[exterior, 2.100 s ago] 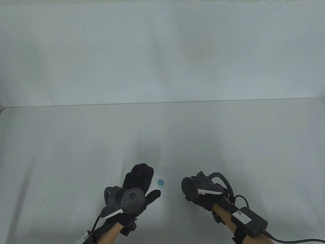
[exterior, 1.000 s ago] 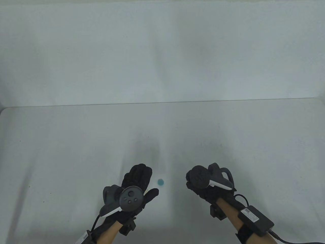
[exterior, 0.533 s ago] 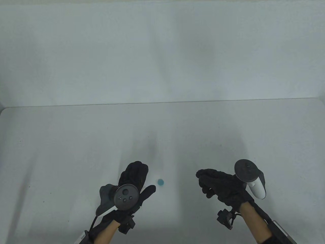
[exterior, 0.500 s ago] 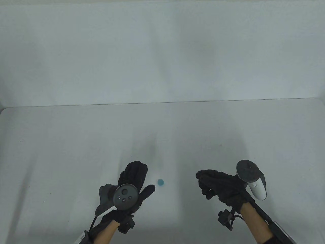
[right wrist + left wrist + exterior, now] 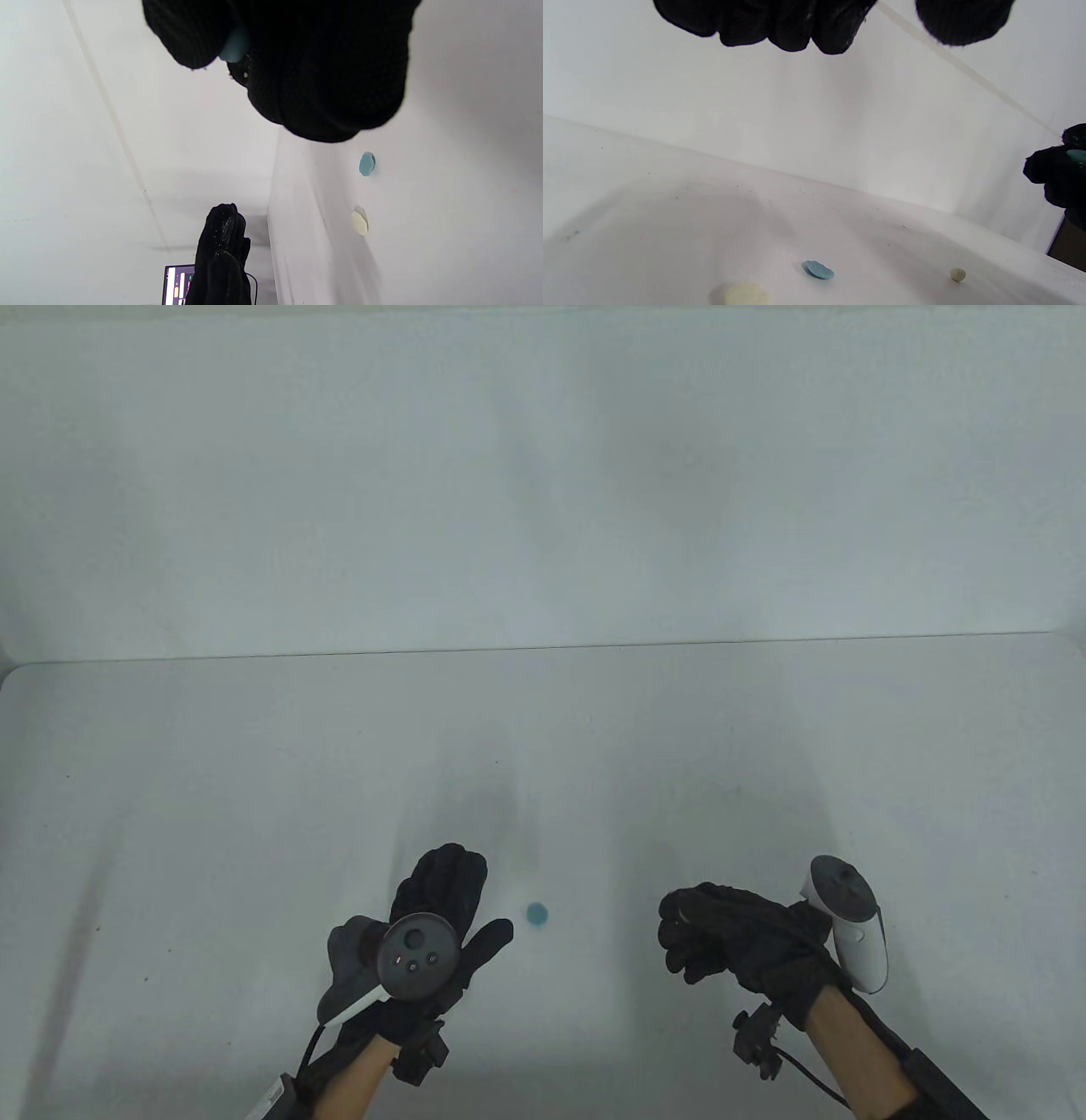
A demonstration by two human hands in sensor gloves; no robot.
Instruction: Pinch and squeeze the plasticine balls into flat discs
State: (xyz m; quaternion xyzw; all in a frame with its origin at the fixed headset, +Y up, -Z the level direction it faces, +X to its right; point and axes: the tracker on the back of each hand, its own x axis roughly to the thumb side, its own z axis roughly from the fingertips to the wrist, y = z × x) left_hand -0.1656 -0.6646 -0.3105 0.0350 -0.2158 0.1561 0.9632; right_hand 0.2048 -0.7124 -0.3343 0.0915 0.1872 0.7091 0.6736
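Note:
A flattened blue disc (image 5: 536, 914) lies on the white table between my hands; the wrist views show it too (image 5: 818, 270) (image 5: 367, 164). A cream disc (image 5: 745, 294) (image 5: 359, 222) lies close by, and a small cream ball (image 5: 958, 274) sits further right. My left hand (image 5: 445, 891) hovers just left of the blue disc, fingers (image 5: 780, 25) straight, holding nothing. My right hand (image 5: 704, 929) is curled to the right of the disc. It pinches a blue plasticine piece (image 5: 233, 46) between thumb and fingers; a sliver of this piece (image 5: 1076, 156) shows in the left wrist view.
The white table (image 5: 254, 780) ends at a far edge against a white backdrop (image 5: 543, 475). A lit laptop screen (image 5: 178, 284) shows beyond the table in the right wrist view.
My right hand has rolled over so its tracker now sits on the right side, and it has shifted right. The left hand drifted slightly left and towards me. The blue disc stayed put.

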